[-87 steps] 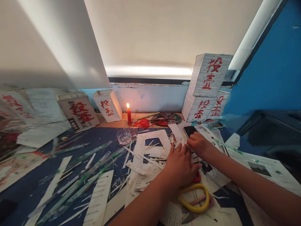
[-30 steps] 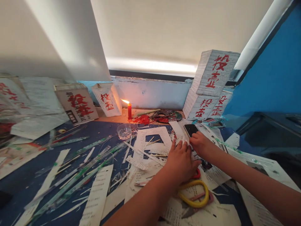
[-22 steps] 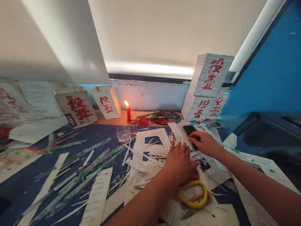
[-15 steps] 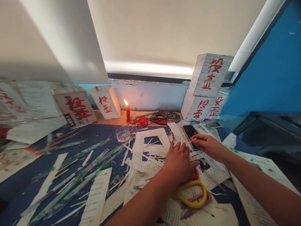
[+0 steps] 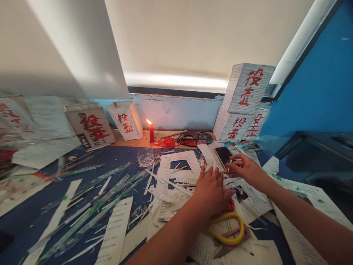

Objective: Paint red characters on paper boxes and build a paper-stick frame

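My left hand lies palm down with its fingers spread on the cut papers, beside a frame-shaped paper. My right hand pinches a short thin stick between thumb and fingers, just over the edge of a dark phone. Several pale sticks lie on and by the paper frame. Scissors with yellow handles rest below my left hand, and part of a red handle shows beside its thumb.
A lit red candle stands at the back near a clear round dish. Lettered paper boxes are stacked at the back right; others stand left. Plastic strips and paper scraps cover the left side.
My right hand has turned slightly, and the stick in it now points more upright. My left hand stays in about the same place. The view has shifted a little.
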`<state>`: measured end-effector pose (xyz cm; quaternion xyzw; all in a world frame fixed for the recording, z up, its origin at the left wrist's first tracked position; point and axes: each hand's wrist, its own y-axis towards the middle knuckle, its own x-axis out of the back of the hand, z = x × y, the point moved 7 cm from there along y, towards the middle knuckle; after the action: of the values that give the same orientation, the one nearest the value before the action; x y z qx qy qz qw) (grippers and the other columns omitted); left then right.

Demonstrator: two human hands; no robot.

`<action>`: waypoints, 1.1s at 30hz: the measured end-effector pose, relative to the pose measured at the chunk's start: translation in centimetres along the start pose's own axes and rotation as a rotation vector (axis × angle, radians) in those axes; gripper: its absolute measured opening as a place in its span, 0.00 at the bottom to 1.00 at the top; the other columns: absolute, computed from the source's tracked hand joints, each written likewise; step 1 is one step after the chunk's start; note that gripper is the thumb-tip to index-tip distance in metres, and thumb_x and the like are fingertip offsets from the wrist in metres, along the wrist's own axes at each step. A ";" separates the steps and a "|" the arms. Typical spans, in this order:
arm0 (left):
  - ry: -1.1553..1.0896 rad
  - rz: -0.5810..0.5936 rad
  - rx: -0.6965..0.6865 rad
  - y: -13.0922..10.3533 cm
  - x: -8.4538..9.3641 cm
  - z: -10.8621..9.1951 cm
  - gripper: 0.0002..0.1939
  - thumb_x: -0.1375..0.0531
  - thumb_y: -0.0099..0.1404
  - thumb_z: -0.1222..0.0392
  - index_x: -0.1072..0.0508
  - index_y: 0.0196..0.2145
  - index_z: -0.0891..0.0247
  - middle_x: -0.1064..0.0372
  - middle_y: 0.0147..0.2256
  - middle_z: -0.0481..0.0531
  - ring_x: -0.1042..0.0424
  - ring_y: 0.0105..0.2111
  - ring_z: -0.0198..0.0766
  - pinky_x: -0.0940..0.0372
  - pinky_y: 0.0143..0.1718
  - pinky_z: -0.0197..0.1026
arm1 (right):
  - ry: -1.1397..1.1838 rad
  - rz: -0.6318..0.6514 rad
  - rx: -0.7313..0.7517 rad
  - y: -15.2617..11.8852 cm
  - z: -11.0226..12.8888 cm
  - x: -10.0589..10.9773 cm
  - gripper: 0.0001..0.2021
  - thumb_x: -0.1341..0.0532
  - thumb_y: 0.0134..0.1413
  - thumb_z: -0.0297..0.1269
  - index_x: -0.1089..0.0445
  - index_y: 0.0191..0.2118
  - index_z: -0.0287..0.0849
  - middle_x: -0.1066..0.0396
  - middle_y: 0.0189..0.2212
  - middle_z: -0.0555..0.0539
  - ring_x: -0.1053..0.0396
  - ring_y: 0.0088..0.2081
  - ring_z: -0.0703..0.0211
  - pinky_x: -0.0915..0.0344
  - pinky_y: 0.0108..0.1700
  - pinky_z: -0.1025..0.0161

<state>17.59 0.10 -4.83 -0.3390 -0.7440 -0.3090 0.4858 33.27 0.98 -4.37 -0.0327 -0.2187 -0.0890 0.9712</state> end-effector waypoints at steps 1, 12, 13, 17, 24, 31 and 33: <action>-0.003 0.008 0.004 0.0 0.0 0.0 0.41 0.60 0.70 0.33 0.40 0.66 0.68 0.45 0.67 0.64 0.51 0.68 0.56 0.61 0.68 0.63 | -0.051 -0.001 0.011 0.2 -0.1 0.2 0.17 0.36 0.54 0.49 0.34 0.44 0.45 0.22 0.31 0.46 0.20 0.35 0.50 0.23 0.36 0.55; -0.029 0.024 0.019 0.0 -0.1 0.1 0.41 0.60 0.70 0.34 0.40 0.65 0.70 0.46 0.67 0.64 0.51 0.68 0.56 0.61 0.68 0.63 | -0.841 0.060 0.281 1.3 2.3 -1.2 0.09 0.41 0.58 0.34 0.21 0.35 0.43 0.21 0.33 0.45 0.27 0.35 0.53 0.37 0.38 0.61; -0.029 0.023 0.020 0.0 -0.1 0.1 0.40 0.60 0.70 0.34 0.39 0.65 0.69 0.45 0.67 0.64 0.51 0.68 0.56 0.61 0.68 0.63 | -0.892 0.063 0.295 1.6 2.4 -1.5 0.10 0.41 0.58 0.32 0.21 0.35 0.42 0.22 0.32 0.44 0.27 0.35 0.54 0.38 0.38 0.61; -0.017 -0.001 0.012 -0.1 0.0 0.1 0.40 0.60 0.70 0.34 0.39 0.65 0.69 0.45 0.66 0.64 0.50 0.68 0.56 0.62 0.69 0.61 | -1.054 0.077 0.325 2.4 2.3 -2.6 0.10 0.41 0.60 0.31 0.22 0.32 0.40 0.27 0.28 0.44 0.29 0.31 0.56 0.41 0.33 0.64; -0.022 -0.003 0.006 0.0 -0.3 0.2 0.41 0.61 0.71 0.35 0.43 0.67 0.70 0.45 0.67 0.64 0.51 0.68 0.57 0.61 0.68 0.62 | -1.180 0.185 0.402 0.9 2.6 -3.8 0.10 0.40 0.58 0.27 0.23 0.29 0.40 0.30 0.28 0.46 0.33 0.27 0.61 0.43 0.31 0.66; -0.021 -0.008 0.002 -0.1 -0.3 0.3 0.41 0.61 0.71 0.36 0.41 0.66 0.71 0.45 0.66 0.65 0.52 0.68 0.57 0.61 0.68 0.62 | -1.225 0.170 0.477 0.5 2.2 -3.8 0.12 0.44 0.58 0.23 0.26 0.28 0.39 0.34 0.28 0.45 0.36 0.27 0.59 0.46 0.30 0.63; -0.021 0.002 0.002 0.0 -0.3 0.3 0.40 0.61 0.71 0.36 0.42 0.66 0.70 0.44 0.66 0.65 0.51 0.68 0.56 0.61 0.68 0.62 | -1.232 0.146 0.495 0.6 2.0 -4.0 0.12 0.45 0.57 0.21 0.27 0.28 0.38 0.34 0.28 0.45 0.37 0.29 0.58 0.46 0.31 0.63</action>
<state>17.52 0.22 -5.20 -0.3423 -0.7492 -0.3043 0.4785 28.97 2.41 -4.33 0.1316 -0.7446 0.0648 0.6511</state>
